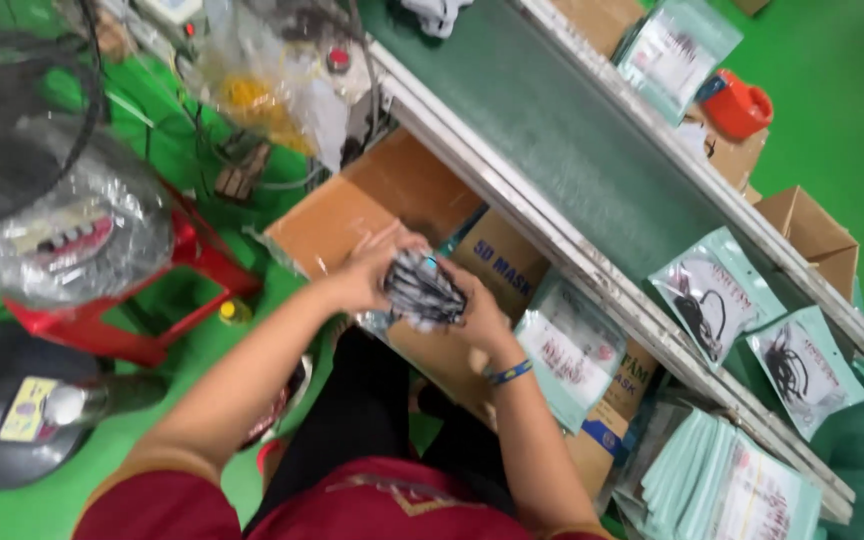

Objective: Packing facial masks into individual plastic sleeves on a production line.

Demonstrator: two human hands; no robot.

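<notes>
Just in front of the green conveyor belt (592,150), on its near side and over an open cardboard box (372,215), we see both hands closed together on one bundle of black face masks (422,290). The left hand (362,275) wraps the bundle from the side away from the belt, fingers curled round it; the right hand (477,310), with a blue wristband (509,373), cups it from the belt side, so the loose stack is squeezed between the two palms and seems kept square that way. We judge the bundle is held over the box because anything that slips would drop in there rather than onto the green floor (12,300). On the belt itself, toward its lower right stretch, lie two sealed pale-green pouches (717,295) with dark masks showing through their windows, flat and face up, well apart from the hands. Against the belt's near rail leans another such pouch (572,345), and below the rail's lower end a fanned stack of empty pouches (722,485) stands on edge, within reach of the right hand. Beyond the far side of the belt sit an orange tape dispenser (737,105) and more cartons. Well away from the belt, left of the box, stands a red stool (152,320) carrying a plastic-wrapped fan.
</notes>
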